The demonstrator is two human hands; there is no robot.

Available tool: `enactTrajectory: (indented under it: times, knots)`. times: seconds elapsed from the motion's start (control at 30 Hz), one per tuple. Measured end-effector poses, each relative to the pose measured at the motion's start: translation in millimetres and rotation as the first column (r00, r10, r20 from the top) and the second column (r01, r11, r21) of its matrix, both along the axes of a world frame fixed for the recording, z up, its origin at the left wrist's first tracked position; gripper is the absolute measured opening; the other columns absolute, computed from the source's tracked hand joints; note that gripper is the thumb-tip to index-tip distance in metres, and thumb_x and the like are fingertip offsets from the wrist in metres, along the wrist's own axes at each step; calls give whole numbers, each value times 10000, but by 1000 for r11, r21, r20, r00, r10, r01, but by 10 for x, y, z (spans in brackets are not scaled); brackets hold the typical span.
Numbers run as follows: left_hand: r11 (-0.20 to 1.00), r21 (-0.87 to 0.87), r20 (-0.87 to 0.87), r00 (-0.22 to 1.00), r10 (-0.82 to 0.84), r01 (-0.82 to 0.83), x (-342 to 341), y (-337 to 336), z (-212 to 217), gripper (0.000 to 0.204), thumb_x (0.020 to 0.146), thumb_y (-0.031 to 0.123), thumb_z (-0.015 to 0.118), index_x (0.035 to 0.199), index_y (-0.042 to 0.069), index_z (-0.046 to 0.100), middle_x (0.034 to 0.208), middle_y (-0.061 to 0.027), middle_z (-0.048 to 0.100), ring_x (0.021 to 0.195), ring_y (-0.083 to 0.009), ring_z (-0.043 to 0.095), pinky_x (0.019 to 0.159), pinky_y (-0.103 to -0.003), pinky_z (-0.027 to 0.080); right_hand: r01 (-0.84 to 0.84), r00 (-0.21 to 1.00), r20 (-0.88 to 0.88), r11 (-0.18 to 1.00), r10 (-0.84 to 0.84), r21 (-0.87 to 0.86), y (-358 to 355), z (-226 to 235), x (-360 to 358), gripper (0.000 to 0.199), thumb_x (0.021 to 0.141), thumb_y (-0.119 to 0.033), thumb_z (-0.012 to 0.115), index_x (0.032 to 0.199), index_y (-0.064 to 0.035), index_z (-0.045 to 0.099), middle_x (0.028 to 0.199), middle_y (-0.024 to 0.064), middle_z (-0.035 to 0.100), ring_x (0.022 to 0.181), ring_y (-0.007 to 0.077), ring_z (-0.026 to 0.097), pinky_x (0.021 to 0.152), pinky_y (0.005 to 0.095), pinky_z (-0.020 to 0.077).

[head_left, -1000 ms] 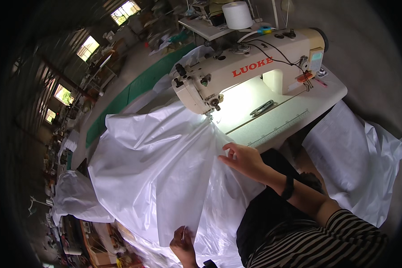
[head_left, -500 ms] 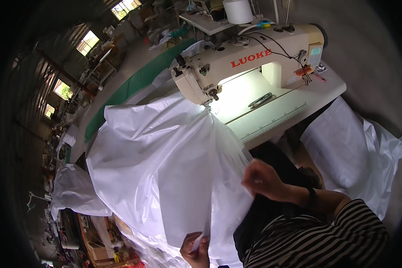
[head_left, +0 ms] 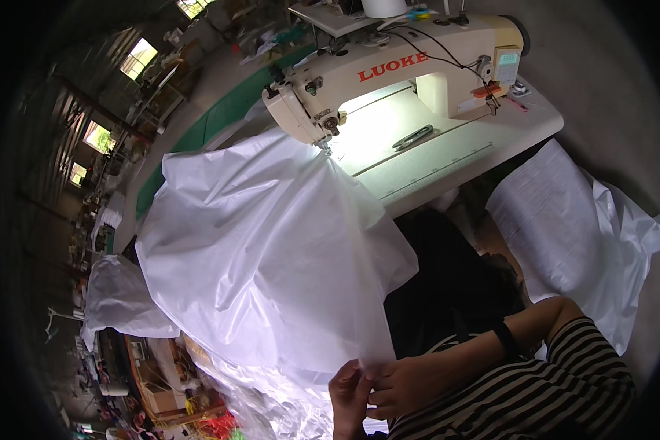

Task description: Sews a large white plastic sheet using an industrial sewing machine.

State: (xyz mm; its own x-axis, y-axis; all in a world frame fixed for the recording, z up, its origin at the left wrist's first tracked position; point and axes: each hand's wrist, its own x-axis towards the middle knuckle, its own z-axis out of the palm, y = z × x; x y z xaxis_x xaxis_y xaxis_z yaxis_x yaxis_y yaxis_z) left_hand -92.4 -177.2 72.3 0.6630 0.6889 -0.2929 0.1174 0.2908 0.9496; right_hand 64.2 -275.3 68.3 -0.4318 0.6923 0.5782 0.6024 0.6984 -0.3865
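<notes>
Two hands, one view (head), both low in frame. Left hand [head_left: 350, 396] and right hand [head_left: 403, 385] meet at the near corner of a white sheet [head_left: 271, 249]; fingers [head_left: 370, 381] of both closed in a pinch on that corner, thumbs against forefingers, nothing else held; the two-handed pinch seemingly keeps the edge together and the cloth taut.

Sheet: thin, glossy, faintly see-through; its far end lies under the head of the sewing machine [head_left: 396, 70], by the needle, so it is anchored there and fans out toward the person in long folds; left part hangs off the surface [head_left: 447, 158] edge, which is probably why it billows.

Machine: cream, industrial, upright at the far side of the surface; lamp under its arm lights the bed, glare there; thread cone [head_left: 383, 6] on the stand behind, cut by the frame edge.

Scissors [head_left: 412, 137]: flat on the lit surface, right of the needle, apart from the sheet, within reach.

Second white sheet [head_left: 572, 235]: draped at the person's right, well apart from the hands, untouched.

Right wrist: dark band [head_left: 504, 339]; striped sleeve [head_left: 535, 389] behind.

Background left: dim workshop, windows, further white bundles; detail too small to tell.
</notes>
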Motion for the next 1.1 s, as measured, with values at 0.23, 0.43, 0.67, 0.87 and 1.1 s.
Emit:
enactTrajectory:
  times: [0.23, 0.43, 0.67, 0.87, 1.1]
  knots:
    - [893, 381, -74, 955, 288, -240, -169, 186, 12, 143, 918, 97, 704, 1014, -4, 674, 882, -37, 672, 807, -103, 590, 750, -234, 492, 727, 512, -213, 552, -832, -408, -151, -653, 1224, 325, 823, -300, 745, 1007, -51, 647, 1000, 112, 644, 906, 317, 653, 783, 387, 535]
    - [745, 655, -98, 963, 251, -128, -113, 231, 279, 136, 912, 82, 706, 1018, 2, 676, 913, -64, 690, 810, -126, 597, 715, -269, 498, 57, 661, -583, 806, -473, -589, 94, -1333, 1079, 412, 872, -222, 757, 1135, 50, 595, 1072, 113, 692, 963, 191, 671, 854, 327, 524]
    - [360, 925, -93, 991, -92, 120, 186, 132, 538, 263, 756, -84, 722, 997, 4, 662, 910, -150, 676, 804, -286, 651, 701, -360, 526, -52, 898, -259, 499, -355, -865, -196, -695, 605, 386, 939, -337, 654, 1150, -14, 662, 1004, 176, 707, 915, 281, 700, 873, 362, 535]
    - [327, 916, -185, 967, -174, 234, 358, -65, 489, 245, 730, -91, 718, 935, 29, 660, 853, -135, 669, 741, -301, 648, 636, -363, 515, 47, 903, -390, 944, -180, -327, -475, -110, 537, 156, 950, -204, 629, 959, -48, 621, 860, 71, 677, 625, 241, 662, 549, 322, 540]
    - [390, 863, -252, 942, -220, 322, 386, -158, 375, 154, 764, -72, 691, 895, -9, 639, 896, -159, 675, 785, -322, 665, 670, -361, 529, 56, 879, -450, 971, -158, -231, -459, 119, 499, 134, 921, -180, 647, 925, -53, 607, 851, 55, 642, 646, 205, 665, 526, 305, 523]
